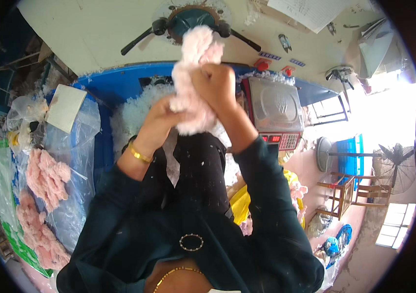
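Observation:
A pale pink fluffy plush piece (188, 83) hangs between both hands, in front of the round dark port of a machine (191, 18). My right hand (216, 85) is closed around its right side, the fingers curled in. My left hand (161, 119), with a gold bracelet at the wrist, pinches its lower left part between thumb and fingers. The upper end of the plush overlaps the port's lower edge; whether they touch, I cannot tell. White fibre stuffing (142, 110) lies behind and below my left hand.
Black handles (239, 39) flank the port. A digital scale (274, 110) with a clear tub stands at right. Pink plush pieces (47, 178) lie on plastic bags at left; more fill a yellow bag (241, 202). A fan (394, 168) and a wooden stool (337, 195) stand farther right.

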A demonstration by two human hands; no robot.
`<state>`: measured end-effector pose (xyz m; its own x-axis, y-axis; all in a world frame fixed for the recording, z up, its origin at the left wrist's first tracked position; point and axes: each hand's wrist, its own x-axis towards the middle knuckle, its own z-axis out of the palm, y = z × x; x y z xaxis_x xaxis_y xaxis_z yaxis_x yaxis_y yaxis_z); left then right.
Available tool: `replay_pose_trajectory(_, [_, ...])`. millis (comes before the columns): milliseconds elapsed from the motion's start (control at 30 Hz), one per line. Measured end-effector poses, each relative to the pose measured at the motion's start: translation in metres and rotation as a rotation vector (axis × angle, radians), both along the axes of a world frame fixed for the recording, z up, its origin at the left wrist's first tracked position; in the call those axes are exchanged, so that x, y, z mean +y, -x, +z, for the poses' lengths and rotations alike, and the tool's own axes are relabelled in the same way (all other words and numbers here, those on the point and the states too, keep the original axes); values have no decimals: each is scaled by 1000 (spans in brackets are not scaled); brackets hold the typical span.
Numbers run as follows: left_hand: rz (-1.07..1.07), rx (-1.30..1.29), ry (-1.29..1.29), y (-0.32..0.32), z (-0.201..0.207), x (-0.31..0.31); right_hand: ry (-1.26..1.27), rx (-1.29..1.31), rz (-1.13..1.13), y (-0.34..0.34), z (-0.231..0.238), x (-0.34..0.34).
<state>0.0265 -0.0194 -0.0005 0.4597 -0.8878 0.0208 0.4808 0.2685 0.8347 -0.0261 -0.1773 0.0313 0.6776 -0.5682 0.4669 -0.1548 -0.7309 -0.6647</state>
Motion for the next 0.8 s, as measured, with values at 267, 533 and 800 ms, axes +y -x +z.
replay_pose_trajectory(267, [-194, 432, 84, -20, -12, 6, -282, -46, 165, 24, 11, 24])
replay_pose_trajectory(533, [-169, 610, 10, 21, 14, -29, -1089, -24, 503, 28, 9, -31])
replay_pose_trajectory(800, [158, 182, 45, 25, 9, -26, 99, 487, 511, 38, 35, -4])
